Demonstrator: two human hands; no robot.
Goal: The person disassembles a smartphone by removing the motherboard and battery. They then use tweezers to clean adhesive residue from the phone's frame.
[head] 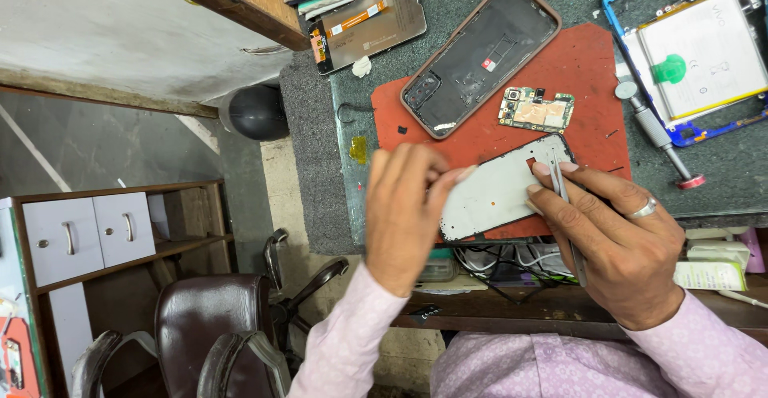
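Phone frame plate, pale grey with a dark rim and a small cut-out near its top, sits tilted over the near edge of the red work mat, held between both hands. The left hand curls around the plate's left end, fingers bent and thumb pressing on its edge. The right hand, a ring on one finger, pinches metal tweezers closed in its fingers, with the tips resting on the plate's upper right corner.

Just beyond the plate on the mat lies a small green circuit board, and beside that a dark phone back shell with a brown rim. Further left, off the mat, lies a grey display panel. To the right, a red-tipped screwdriver lies on the grey bench, near a blue-framed phone with a white battery.
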